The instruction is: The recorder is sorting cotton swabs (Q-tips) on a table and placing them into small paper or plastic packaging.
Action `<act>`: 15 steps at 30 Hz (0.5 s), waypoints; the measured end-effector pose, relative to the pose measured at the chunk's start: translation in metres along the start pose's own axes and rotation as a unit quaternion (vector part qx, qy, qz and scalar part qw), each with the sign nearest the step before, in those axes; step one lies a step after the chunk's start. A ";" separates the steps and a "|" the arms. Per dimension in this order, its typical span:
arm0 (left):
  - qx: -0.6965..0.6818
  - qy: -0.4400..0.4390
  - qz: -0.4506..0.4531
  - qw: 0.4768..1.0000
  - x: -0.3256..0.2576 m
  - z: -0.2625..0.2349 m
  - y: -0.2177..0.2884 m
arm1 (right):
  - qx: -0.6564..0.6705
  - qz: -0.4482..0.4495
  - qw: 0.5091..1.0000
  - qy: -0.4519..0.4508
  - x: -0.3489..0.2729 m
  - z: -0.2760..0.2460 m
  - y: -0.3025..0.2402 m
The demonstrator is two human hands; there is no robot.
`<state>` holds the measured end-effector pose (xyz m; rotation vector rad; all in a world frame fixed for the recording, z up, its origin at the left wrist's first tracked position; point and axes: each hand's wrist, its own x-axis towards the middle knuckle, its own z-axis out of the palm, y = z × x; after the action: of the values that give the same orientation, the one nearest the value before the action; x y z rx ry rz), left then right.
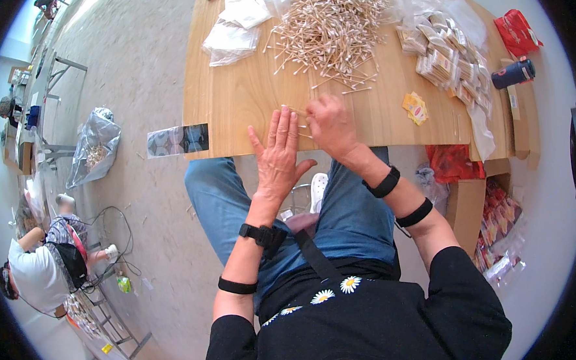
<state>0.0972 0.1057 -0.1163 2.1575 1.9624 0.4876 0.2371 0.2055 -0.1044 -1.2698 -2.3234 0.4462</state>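
My left hand point(277, 158) lies flat near the table's front edge, its fingers stretched out and its thumb spread toward the right. Beside it, my right hand point(333, 125) is closed, fingers curled in toward the left fingertips. A few cotton swabs point(303, 127) show in the narrow gap between the hands; their sticks run into the right hand's fingers, which partly cover them. Beyond both hands rises a big loose pile of cotton swabs point(332, 28) with wooden sticks and white tips. One stray swab point(356, 90) lies at the pile's near edge.
Packed swab bundles point(448, 61) in clear bags lie at the right, near yellow cards point(415, 108), a dark blue flask point(514, 74) and a red pouch point(518, 31). Clear plastic bags point(232, 39) lie far left. An open carton point(469, 209) stands below right. A seated person point(45, 264) works at left.
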 end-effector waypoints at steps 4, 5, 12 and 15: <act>0.002 0.009 0.013 1.000 0.009 -0.002 -0.001 | 0.031 -0.020 0.999 -0.008 -0.003 0.007 -0.003; -0.001 0.009 0.015 1.000 0.011 -0.002 -0.002 | 0.027 0.001 1.000 0.008 0.001 0.006 0.003; 0.011 -0.001 0.017 1.000 0.021 0.005 -0.003 | -0.144 -0.015 0.989 0.043 0.043 -0.011 0.040; 0.019 0.016 0.017 1.000 0.021 0.006 -0.003 | -0.140 -0.095 0.985 0.033 0.040 -0.010 0.032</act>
<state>0.0983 0.1270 -0.1209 2.2224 1.9701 0.4981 0.2463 0.2567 -0.1018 -1.1460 -2.4837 0.0139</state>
